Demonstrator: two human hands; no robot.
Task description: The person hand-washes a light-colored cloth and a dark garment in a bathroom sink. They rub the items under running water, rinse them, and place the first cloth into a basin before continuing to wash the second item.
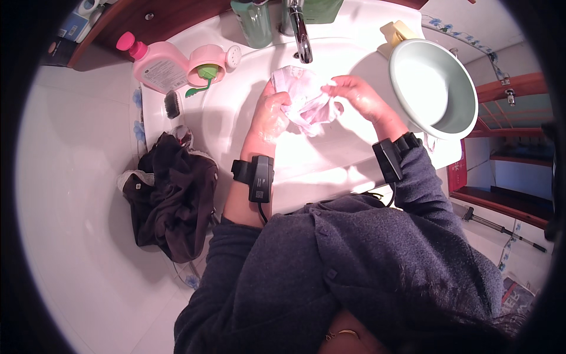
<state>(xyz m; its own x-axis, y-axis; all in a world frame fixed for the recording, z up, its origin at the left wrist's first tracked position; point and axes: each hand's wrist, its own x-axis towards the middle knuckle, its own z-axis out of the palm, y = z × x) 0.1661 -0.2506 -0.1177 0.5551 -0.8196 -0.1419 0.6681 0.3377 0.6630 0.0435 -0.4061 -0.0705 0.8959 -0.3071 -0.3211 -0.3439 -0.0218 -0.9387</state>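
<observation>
A wet pale pink cloth garment (305,97) is stretched between my hands above the white washbasin (309,155). My left hand (270,111) grips its left side, the thumb lying over the fabric. At its right edge, my right hand (356,94) pinches the cloth between thumb and fingers. Both hands look wet, with some suds on the left wrist. The chrome faucet (301,40) points down just beyond the garment. Strong light washes out part of the cloth and the basin floor.
On the left rim are a pink pump bottle (161,66), a pink toy watering can (207,59) and a brush (172,105). Dark clothing (177,199) hangs over the left side. A pale plastic basin (464,97) sits at right, near a yellow object (398,33). A green bottle (256,26) stands behind.
</observation>
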